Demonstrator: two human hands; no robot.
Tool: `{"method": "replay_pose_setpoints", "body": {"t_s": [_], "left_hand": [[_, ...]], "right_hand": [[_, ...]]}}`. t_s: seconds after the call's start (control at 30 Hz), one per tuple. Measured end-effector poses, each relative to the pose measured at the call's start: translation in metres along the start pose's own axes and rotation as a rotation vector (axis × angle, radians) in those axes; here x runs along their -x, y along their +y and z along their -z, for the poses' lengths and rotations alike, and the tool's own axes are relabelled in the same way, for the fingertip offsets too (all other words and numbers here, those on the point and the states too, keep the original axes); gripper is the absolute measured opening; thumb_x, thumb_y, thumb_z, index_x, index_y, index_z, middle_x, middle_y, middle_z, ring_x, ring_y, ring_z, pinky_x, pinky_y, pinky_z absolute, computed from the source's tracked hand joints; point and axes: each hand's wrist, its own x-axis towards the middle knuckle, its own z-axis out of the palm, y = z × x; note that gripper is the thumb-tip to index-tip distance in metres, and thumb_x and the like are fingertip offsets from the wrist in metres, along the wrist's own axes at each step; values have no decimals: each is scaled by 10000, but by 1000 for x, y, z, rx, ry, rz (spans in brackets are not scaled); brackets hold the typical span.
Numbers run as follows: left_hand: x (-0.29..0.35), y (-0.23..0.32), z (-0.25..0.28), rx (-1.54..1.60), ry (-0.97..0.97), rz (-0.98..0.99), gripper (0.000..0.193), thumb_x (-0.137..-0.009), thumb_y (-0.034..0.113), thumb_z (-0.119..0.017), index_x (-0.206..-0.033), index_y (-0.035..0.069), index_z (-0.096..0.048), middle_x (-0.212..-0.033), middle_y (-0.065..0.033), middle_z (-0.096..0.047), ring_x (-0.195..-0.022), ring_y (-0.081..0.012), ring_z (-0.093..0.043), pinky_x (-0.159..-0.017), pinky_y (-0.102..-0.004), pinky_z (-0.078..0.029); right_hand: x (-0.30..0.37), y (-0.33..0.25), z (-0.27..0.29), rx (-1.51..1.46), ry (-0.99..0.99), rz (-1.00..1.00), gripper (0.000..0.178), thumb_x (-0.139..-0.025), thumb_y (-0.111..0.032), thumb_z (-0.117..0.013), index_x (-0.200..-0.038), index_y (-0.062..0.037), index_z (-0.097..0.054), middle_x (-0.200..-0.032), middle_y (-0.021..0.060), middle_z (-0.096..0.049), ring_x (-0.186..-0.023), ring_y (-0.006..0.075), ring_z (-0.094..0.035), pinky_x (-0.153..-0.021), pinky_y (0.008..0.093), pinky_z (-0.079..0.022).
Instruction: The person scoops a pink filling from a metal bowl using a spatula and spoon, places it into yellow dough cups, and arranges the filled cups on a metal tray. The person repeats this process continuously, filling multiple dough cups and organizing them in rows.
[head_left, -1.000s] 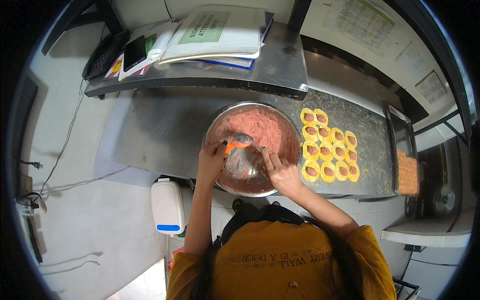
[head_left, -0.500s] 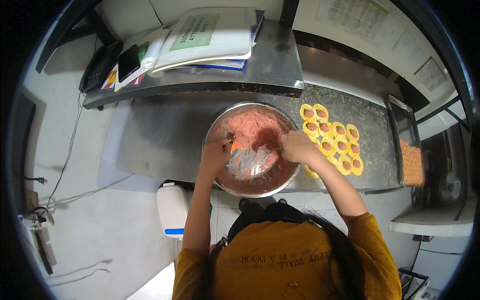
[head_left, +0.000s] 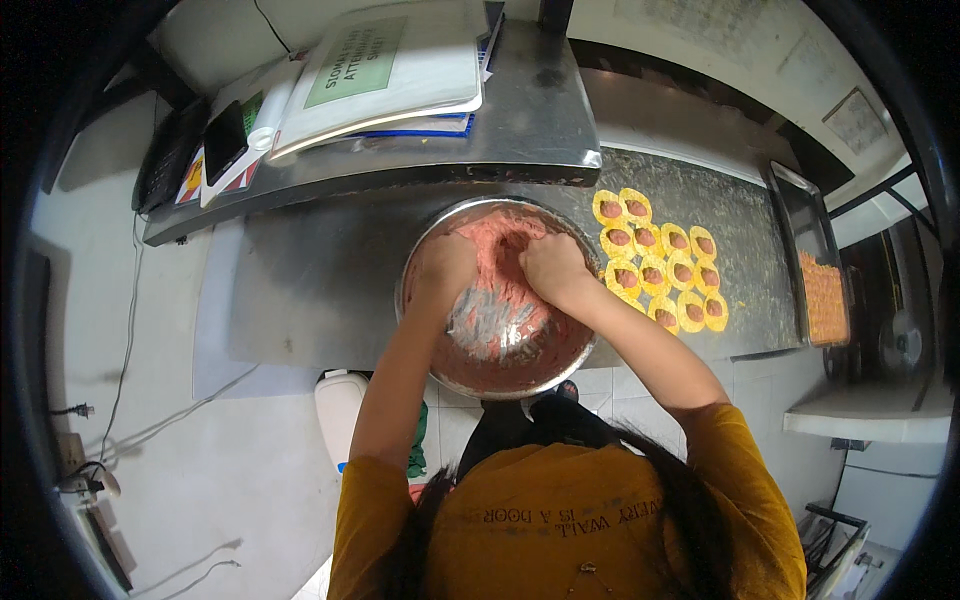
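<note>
Working the filling, by the look of it: gathering or portioning the pink mix (head_left: 492, 238) seems to be the step in hand. Both your hands sit over the steel bowl (head_left: 520, 372), inside its rim, apart, with mix between them and smeared bare metal nearer your body.

Left hand (head_left: 447, 264) curled like a fist. Right hand (head_left: 550, 266) likewise, toward the bowl's right wall. Can't tell what either is clamped on; your knuckles hide it. Mix lies mostly between and ahead of your hands, with a shaded hollow just beside your right knuckles.

Right of your right hand, on the tabletop (head_left: 310, 290): yellow rounds (head_left: 690, 327) in close rows, those in clear sight each carrying a pink dab (head_left: 683, 272). Farther right, a dark tray (head_left: 803, 222) with orange pieces (head_left: 823, 298) at its near end.

Next move probably calls for a compact portion, gathered cleanly, then a lift clear of the rim. Mind your right forearm (head_left: 650, 345): a low sweep could smudge the nearest rounds.
</note>
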Motion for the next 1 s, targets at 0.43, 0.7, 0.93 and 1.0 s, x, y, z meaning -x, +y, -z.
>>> {"method": "replay_pose_setpoints", "body": {"t_s": [0.43, 0.7, 0.93, 1.0], "left_hand": [[33, -2, 19, 246, 188, 89, 321, -773, 317, -600, -949, 51, -637, -941, -127, -636, -833, -301, -617, -719, -390, -496], [107, 92, 151, 547, 36, -14, 165, -811, 154, -537, -901, 35, -605, -760, -163, -624, -685, -279, -638, -626, -354, -487], [101, 237, 41, 975, -379, -126, 144, -815, 85, -486, -890, -2, -574, -733, -148, -620, -678, -264, -622, -627, -349, -475], [88, 252, -37, 681, -84, 9, 144, -786, 84, -535, -895, -1, -573, -805, -169, -612, -768, -309, -596, -695, -387, -466]], "right_hand": [[36, 22, -4, -158, 468, -113, 241, -754, -182, -543, -950, -88, -646, -995, 122, -595, -967, 241, -545, -839, 374, -383], [187, 133, -25, -964, 855, -592, 293, -750, 3, -558, -1035, -32, -612, -1025, 121, -604, -943, 249, -582, -831, 336, -453], [287, 226, -194, -1304, 935, -892, 273, -789, 50, -475, -1004, -14, -630, -935, 119, -625, -806, 185, -599, -700, 282, -471], [306, 235, -218, -1340, 839, -831, 286, -773, 68, -472, -994, -16, -634, -883, 119, -623, -753, 187, -590, -667, 277, -461]]}}
